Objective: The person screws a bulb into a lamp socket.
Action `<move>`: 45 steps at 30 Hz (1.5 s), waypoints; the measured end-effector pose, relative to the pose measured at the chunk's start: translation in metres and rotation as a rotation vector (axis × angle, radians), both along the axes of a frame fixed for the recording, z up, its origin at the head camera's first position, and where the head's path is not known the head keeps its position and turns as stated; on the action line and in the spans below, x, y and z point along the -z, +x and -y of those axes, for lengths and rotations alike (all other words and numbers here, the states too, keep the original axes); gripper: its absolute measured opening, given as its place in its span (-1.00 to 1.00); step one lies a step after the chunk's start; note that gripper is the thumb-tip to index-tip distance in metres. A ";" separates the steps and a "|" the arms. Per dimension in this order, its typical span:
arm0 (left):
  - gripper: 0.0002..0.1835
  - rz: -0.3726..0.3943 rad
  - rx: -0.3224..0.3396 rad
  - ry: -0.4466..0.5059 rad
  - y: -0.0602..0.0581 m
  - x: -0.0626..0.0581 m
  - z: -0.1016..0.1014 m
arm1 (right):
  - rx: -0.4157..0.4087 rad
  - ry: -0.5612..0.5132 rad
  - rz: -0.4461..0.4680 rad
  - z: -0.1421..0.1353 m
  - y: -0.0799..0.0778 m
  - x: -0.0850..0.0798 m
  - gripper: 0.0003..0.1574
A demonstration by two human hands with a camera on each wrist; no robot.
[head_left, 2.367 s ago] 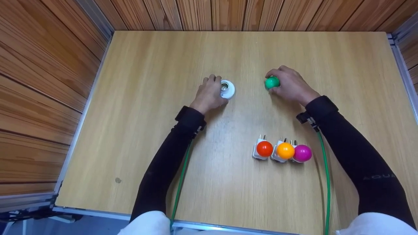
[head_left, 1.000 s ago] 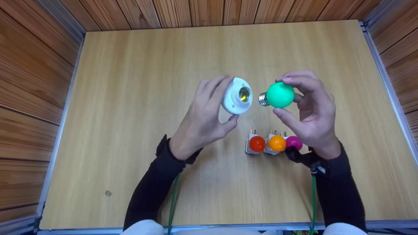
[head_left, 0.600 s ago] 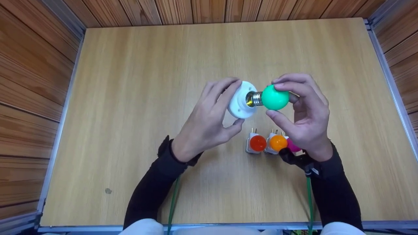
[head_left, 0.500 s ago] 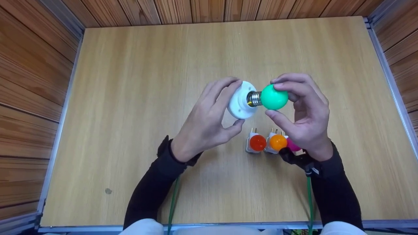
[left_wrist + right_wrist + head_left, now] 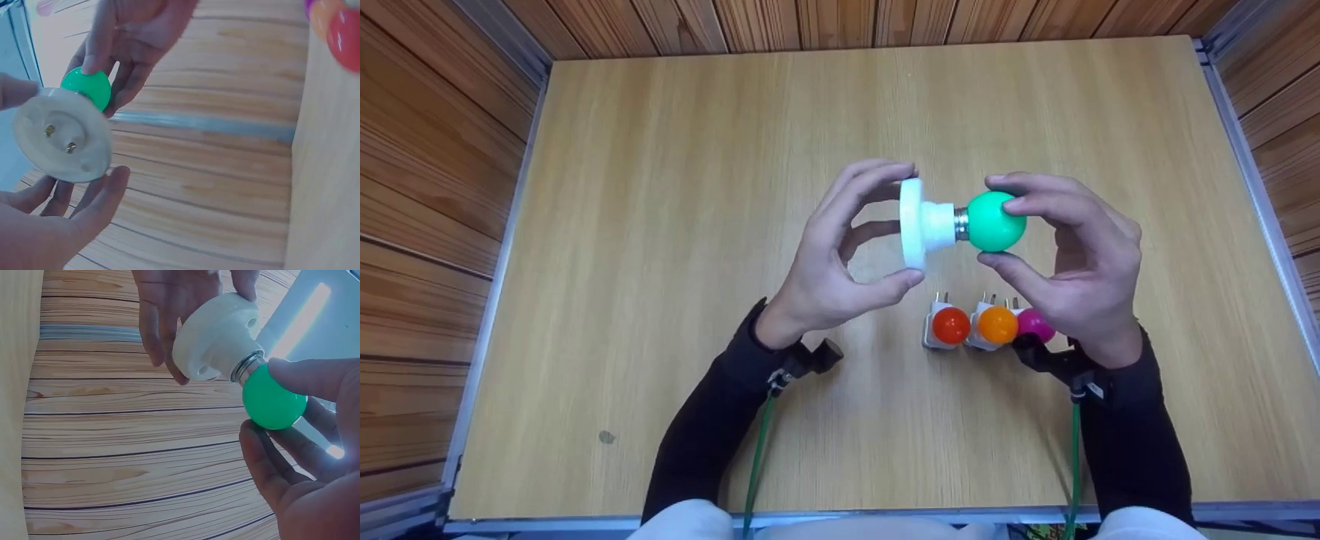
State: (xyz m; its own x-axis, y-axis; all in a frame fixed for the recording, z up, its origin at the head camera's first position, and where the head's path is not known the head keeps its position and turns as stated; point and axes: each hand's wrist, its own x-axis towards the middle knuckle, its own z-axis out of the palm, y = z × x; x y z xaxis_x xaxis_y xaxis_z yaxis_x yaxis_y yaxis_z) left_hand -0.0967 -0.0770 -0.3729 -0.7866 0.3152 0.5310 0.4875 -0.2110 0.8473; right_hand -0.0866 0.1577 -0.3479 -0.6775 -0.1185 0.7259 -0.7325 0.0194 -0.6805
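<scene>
My left hand holds a white lamp socket by the rim of its round base, thumb below and fingers above. In the left wrist view the back of the socket shows two metal screws. A green light bulb sits with its metal thread partly inside the socket's mouth; some thread still shows. My right hand pinches the bulb's globe between thumb and fingers. In the right wrist view the bulb and socket are lined up. Both are held above the table.
On the table stand red, orange and magenta bulbs in a row, with white plug adapters whose prongs point away. Green cables run from both wrists. Wooden walls border the table.
Both hands have lifted socket and bulb off the table and brought them together. The bulb's thread has gone into the socket, and the left hand has turned the socket sideways.
</scene>
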 end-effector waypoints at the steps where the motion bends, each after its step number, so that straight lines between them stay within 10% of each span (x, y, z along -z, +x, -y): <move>1: -0.12 0.026 0.019 0.028 0.000 0.001 0.000 | -0.004 -0.001 -0.008 0.000 -0.001 0.001 -0.39; 17: -0.14 0.073 0.047 0.084 -0.003 0.001 0.004 | -0.048 -0.010 -0.103 0.006 -0.009 0.004 -0.48; 34: -0.18 -0.127 0.003 -0.026 -0.007 0.005 0.006 | -0.152 -0.048 0.243 -0.009 -0.005 0.008 -0.36; 45: -0.21 -0.218 -0.020 -0.049 -0.009 0.007 0.006 | -0.153 0.003 0.287 -0.012 -0.007 0.008 -0.37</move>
